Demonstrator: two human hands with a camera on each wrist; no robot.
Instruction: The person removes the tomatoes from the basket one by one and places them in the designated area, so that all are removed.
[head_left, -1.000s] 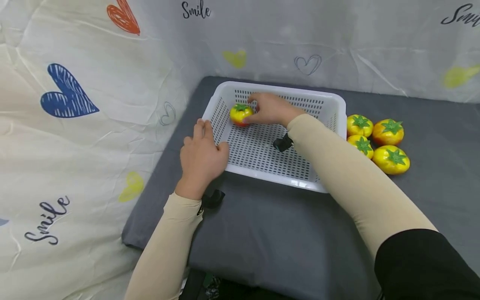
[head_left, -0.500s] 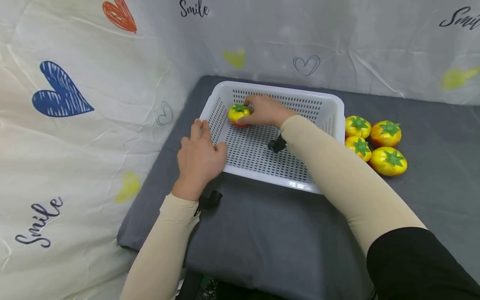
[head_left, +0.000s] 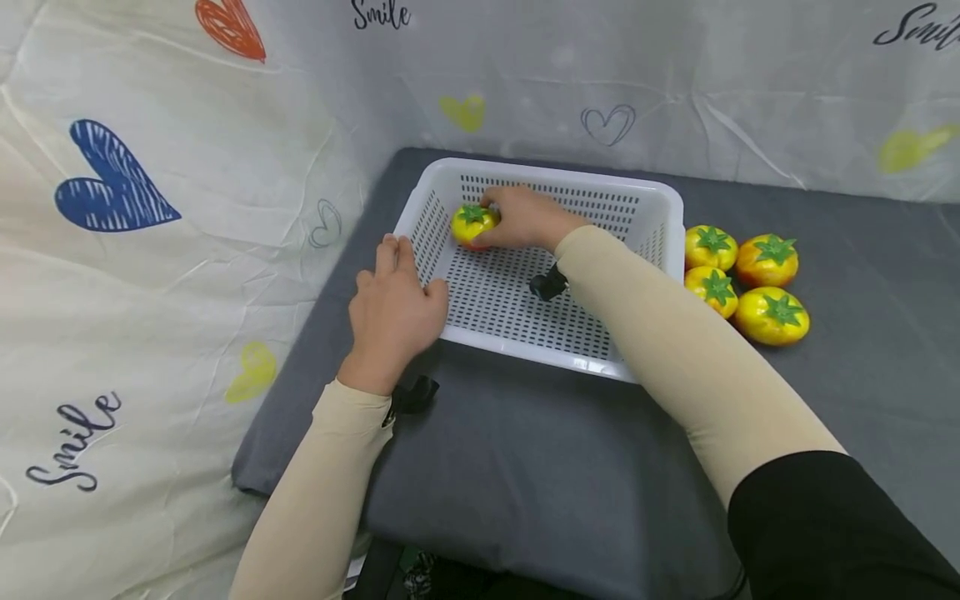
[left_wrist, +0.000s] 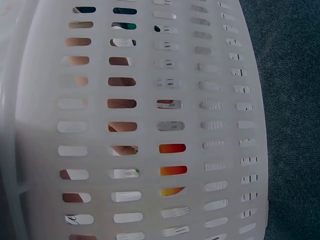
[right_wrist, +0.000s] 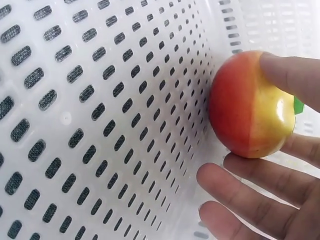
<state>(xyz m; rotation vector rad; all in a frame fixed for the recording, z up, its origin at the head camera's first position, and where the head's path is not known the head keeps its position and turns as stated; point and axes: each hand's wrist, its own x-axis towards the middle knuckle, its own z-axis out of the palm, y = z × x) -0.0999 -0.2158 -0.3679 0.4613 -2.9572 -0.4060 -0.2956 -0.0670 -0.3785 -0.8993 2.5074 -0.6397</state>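
Note:
Inside the white slotted basket (head_left: 525, 356), my right hand (head_left: 530, 218) holds a yellow-and-red tomato (head_left: 467, 227) near the left wall. Its thumb and fingers lie on opposite sides of the tomato in the right wrist view, where the red underside (right_wrist: 235, 107) sits close to the basket floor. At the basket's left rim rests my left hand (head_left: 393, 312), its fingers fairly straight and the thumb held out. Through slots in the basket wall (left_wrist: 150, 115), the left wrist view gives glimpses of skin and the tomato's red-orange side (left_wrist: 173, 170).
Several similar tomatoes with green star-shaped tops, including a wide yellow one (head_left: 771, 317), lie grouped just right of the basket. Dark grey cloth (head_left: 525, 450) covers the table. A pale printed curtain (head_left: 720, 83) hangs behind and along the left side.
The whole scene has shifted slightly left in the head view. My right hand keeps hold of the tomato at the same place in the basket, and the left hand stays at the rim.

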